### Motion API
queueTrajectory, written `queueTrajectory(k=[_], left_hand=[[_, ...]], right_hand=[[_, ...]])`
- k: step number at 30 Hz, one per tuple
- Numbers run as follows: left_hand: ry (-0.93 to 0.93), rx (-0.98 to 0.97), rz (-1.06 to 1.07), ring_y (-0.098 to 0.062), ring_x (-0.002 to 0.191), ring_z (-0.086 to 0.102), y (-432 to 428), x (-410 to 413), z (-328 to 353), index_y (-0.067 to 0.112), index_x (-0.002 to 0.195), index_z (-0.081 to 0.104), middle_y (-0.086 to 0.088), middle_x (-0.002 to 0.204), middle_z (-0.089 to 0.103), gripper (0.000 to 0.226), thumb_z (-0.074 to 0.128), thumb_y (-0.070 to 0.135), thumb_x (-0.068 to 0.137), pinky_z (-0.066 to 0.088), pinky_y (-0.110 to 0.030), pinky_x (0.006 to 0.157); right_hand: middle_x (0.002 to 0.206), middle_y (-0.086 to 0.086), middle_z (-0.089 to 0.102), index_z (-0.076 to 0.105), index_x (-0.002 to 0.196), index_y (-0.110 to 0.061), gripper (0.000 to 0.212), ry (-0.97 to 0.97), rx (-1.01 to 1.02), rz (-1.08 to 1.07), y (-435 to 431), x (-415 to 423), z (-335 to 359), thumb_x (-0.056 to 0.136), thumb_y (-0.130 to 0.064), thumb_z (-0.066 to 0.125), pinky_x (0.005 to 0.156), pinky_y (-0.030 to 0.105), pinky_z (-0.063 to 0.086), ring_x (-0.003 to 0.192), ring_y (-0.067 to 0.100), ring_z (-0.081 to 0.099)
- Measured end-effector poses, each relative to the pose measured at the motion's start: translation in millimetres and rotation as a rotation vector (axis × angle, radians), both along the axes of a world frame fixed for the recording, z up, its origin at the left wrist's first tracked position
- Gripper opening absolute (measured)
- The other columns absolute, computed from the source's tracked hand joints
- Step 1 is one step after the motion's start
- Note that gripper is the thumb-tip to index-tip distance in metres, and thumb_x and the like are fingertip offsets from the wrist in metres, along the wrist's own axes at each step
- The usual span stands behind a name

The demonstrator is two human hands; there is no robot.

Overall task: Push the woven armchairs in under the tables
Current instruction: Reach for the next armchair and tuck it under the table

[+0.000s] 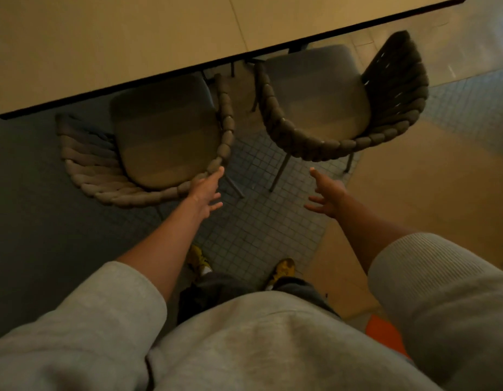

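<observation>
Nearest is the person's grey ribbed sweatshirt (244, 334), its sleeves pushed up the forearms. Below it are dark trousers (216, 289) and two yellow shoes (284, 269) standing on a floor of small grey-blue mosaic tiles (258, 230). An orange shape (385, 331), too blurred to identify, lies by the right sleeve, and larger tan floor tiles (414, 179) spread to the right. Both arms reach forward. The left hand (206, 193) is released, its fingers (217, 174) spread, and the forefinger tip touches the braided rim of the left woven armchair (160, 136), a dark rope-woven seat with a grey cushion. The right hand (326, 196) is also released with its fingers (315, 173) splayed; it holds nothing and is near the rim of the right woven armchair (329, 108), a matching dark rope-woven seat, but apart from it. The two armchairs stand side by side with a narrow gap of floor between them, through which the thin dark legs show. The far edge of each cushion lies just at or under the dark edge of the pale-topped bench (131, 38), which has a seam running across its surface.
</observation>
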State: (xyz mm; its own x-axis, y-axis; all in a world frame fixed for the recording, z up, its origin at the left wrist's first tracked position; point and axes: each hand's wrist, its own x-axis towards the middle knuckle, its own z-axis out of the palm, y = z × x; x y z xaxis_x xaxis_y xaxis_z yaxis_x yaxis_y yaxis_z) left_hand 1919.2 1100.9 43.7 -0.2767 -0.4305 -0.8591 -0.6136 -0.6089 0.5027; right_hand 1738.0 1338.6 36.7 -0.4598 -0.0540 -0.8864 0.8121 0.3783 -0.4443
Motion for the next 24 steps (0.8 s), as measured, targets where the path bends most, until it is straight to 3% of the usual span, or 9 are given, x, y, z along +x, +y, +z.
queueTrajectory(k=[9, 15, 19, 24], left_hand=[[-0.001, 0.037, 0.028, -0.027, 0.123, 0.058, 78, -79, 9, 0.020, 0.148, 0.049, -0.005, 0.144, 0.055, 0.070, 0.072, 0.054, 0.091, 0.054, -0.049, 0.101], [0.025, 0.020, 0.025, -0.030, 0.130, 0.055, 93, -149, 11, 0.016, 0.148, 0.048, -0.008, 0.148, 0.053, 0.069, 0.071, 0.051, 0.093, 0.053, -0.050, 0.104], [0.026, 0.024, 0.051, -0.030, 0.126, 0.057, 99, -210, 12, 0.018, 0.150, 0.044, -0.010, 0.149, 0.051, 0.076, 0.074, 0.053, 0.090, 0.057, -0.049, 0.098], [0.025, 0.002, 0.066, -0.031, 0.131, 0.054, 104, -274, 17, 0.017, 0.154, 0.040, -0.009, 0.152, 0.048, 0.080, 0.072, 0.053, 0.091, 0.053, -0.052, 0.103]], right_hand=[[0.159, 0.016, 0.043, 0.036, 0.160, -0.017, 0.088, 0.014, 0.008, -0.055, 95, -78, 11, 0.091, -0.055, 0.077, 0.081, 0.053, 0.065, 0.132, 0.040, 0.056], [0.161, 0.016, 0.041, 0.034, 0.162, -0.017, 0.090, 0.049, -0.023, -0.052, 109, -137, 20, 0.092, -0.059, 0.073, 0.091, 0.056, 0.062, 0.137, 0.041, 0.053], [0.162, 0.014, 0.040, 0.035, 0.162, -0.021, 0.090, 0.070, 0.004, -0.038, 111, -190, 33, 0.091, -0.063, 0.072, 0.081, 0.050, 0.064, 0.137, 0.039, 0.052], [0.155, 0.010, 0.044, 0.041, 0.157, -0.020, 0.078, 0.088, 0.030, -0.012, 104, -258, 47, 0.095, -0.057, 0.070, 0.100, 0.055, 0.058, 0.139, 0.036, 0.050]])
